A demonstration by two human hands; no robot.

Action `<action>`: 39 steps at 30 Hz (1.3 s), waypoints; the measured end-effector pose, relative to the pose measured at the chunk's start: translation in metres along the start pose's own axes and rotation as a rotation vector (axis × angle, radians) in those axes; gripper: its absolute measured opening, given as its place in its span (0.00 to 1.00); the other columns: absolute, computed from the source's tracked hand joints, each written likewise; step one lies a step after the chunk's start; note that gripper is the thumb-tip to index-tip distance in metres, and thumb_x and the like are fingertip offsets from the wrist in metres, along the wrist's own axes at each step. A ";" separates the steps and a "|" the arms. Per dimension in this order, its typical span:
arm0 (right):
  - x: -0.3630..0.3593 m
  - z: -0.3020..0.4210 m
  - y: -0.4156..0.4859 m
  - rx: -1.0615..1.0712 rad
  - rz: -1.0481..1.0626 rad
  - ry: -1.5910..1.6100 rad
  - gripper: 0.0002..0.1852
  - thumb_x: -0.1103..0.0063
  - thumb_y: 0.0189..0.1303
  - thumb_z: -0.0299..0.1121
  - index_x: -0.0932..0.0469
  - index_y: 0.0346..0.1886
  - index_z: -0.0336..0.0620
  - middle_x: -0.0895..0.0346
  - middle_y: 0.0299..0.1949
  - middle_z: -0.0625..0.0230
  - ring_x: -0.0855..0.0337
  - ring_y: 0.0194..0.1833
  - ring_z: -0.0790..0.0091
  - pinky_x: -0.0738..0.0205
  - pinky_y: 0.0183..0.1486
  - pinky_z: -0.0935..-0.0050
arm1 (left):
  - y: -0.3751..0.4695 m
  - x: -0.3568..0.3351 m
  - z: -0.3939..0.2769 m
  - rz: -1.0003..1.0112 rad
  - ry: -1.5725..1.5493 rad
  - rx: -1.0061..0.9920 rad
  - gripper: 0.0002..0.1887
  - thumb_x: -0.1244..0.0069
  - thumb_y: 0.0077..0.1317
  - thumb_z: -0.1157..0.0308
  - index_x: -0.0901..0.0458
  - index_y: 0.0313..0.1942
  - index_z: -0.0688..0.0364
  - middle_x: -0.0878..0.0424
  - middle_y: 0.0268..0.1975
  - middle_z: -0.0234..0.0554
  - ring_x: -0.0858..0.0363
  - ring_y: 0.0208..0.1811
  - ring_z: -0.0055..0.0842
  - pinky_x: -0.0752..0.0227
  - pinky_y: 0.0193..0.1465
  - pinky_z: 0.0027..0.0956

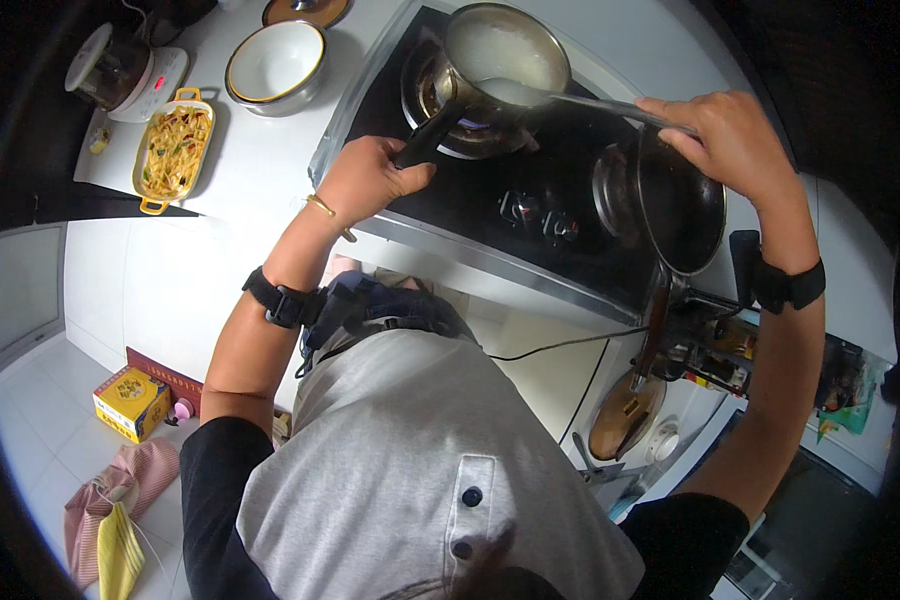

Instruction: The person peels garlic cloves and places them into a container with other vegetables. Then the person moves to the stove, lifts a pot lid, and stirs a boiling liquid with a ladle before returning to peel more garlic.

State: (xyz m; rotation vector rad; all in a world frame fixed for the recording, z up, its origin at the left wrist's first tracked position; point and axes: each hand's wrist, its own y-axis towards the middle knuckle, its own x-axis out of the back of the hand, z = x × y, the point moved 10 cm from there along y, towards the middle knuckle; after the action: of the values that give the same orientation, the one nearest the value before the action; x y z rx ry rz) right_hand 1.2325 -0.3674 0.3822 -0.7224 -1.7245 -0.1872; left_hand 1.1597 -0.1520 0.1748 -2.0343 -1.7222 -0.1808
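Observation:
My left hand grips the black handle of a metal saucepan over the left burner of a black glass gas stove. A bluish flame shows beneath the pan. Inside is a cloudy whitish liquid, its surface pale and partly foamy. In my right hand is the long handle of a metal ladle, whose bowl lies in the liquid near the pan's front rim. Below my right hand, a dark frying pan rests at the right burner, partly covered by the hand.
Left on the white counter are nested bowls, a yellow-handled dish of shredded food, and a glass pot on an electric base. A glass lid lies at right. A yellow box and cloths are on the floor.

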 end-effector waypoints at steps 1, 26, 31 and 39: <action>0.002 0.000 0.001 0.006 -0.016 -0.017 0.18 0.40 0.55 0.38 0.20 0.51 0.57 0.21 0.27 0.58 0.22 0.30 0.51 0.29 0.36 0.57 | 0.000 0.001 -0.002 -0.001 0.017 -0.017 0.24 0.41 0.53 0.51 0.18 0.28 0.69 0.32 0.13 0.42 0.30 0.17 0.29 0.35 0.25 0.33; -0.030 0.024 0.007 0.004 -0.132 -0.148 0.20 0.38 0.54 0.31 0.20 0.53 0.55 0.23 0.23 0.64 0.21 0.26 0.64 0.27 0.30 0.69 | -0.002 -0.002 -0.001 0.032 -0.013 0.030 0.22 0.41 0.55 0.54 0.20 0.27 0.69 0.30 0.15 0.37 0.33 0.19 0.21 0.36 0.26 0.29; -0.035 0.011 0.012 -0.086 -0.003 -0.004 0.18 0.38 0.55 0.34 0.20 0.52 0.53 0.20 0.27 0.59 0.20 0.27 0.60 0.28 0.32 0.64 | -0.001 -0.005 -0.001 0.029 -0.102 -0.022 0.18 0.40 0.56 0.58 0.18 0.28 0.68 0.27 0.17 0.32 0.34 0.20 0.15 0.37 0.26 0.25; -0.031 0.002 0.010 -0.194 0.161 0.261 0.17 0.40 0.56 0.31 0.20 0.51 0.45 0.19 0.30 0.54 0.18 0.30 0.58 0.26 0.36 0.63 | -0.003 -0.004 -0.006 -0.009 -0.164 -0.056 0.17 0.40 0.57 0.59 0.18 0.30 0.68 0.25 0.19 0.30 0.33 0.23 0.14 0.37 0.27 0.23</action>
State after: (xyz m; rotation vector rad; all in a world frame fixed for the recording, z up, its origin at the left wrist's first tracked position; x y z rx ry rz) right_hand 1.2394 -0.3697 0.3502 -0.9330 -1.4055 -0.3253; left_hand 1.1569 -0.1577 0.1797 -2.1342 -1.8433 -0.0670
